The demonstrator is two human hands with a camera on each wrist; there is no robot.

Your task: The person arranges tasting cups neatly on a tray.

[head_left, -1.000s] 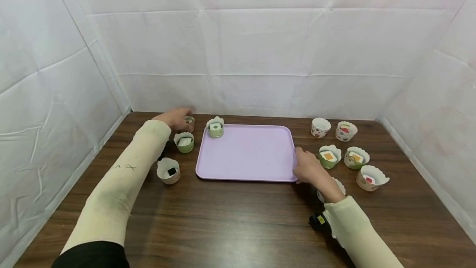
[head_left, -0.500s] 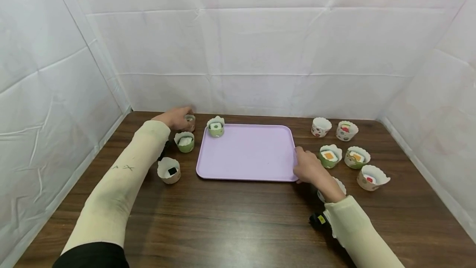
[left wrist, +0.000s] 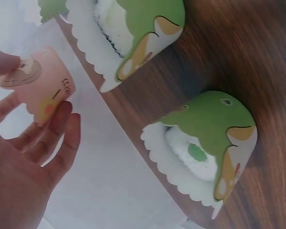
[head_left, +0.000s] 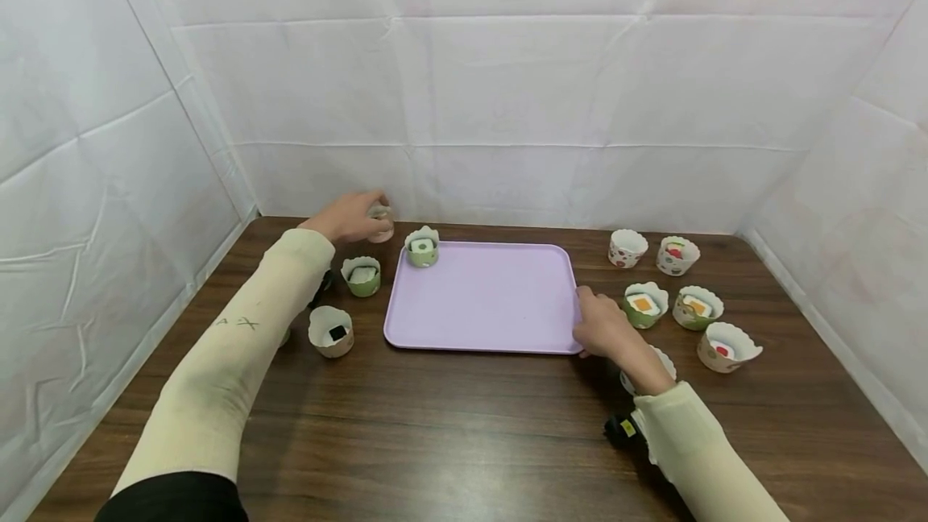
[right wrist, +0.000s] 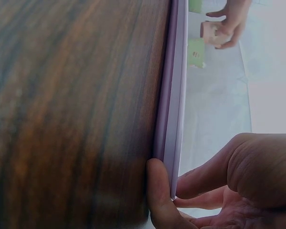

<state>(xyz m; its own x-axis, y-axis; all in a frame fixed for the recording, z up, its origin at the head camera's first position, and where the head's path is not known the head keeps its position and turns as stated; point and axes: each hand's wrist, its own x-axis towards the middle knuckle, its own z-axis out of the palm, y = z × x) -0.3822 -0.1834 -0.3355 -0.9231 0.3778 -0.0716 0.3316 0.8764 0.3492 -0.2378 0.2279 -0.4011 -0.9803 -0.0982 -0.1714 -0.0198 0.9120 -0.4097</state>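
My left hand (head_left: 351,217) grips a pink paper baking cup (left wrist: 52,88) at the back left, thumb at its rim and fingers underneath in the left wrist view. Just in front of that hand is a green baking cup (head_left: 361,279) with a white piece inside. Another green cup (head_left: 422,250), holding a white piece with a green centre, sits on the back left corner of the lilac tray (head_left: 482,296). My right hand (head_left: 605,327) pinches the tray's right edge near its front corner, thumb and fingers on either side of the rim in the right wrist view.
A pale cup (head_left: 330,335) with a black piece stands at the left. On the right are green cups (head_left: 641,306) and patterned white cups (head_left: 627,251), several with food-like pieces. One cup (head_left: 661,362) is partly hidden by the right wrist. White sheeting (head_left: 507,87) encloses the table.
My left hand has lifted the pink baking cup up and to the right, towards the tray's back left corner. The right hand stays on the tray's edge.
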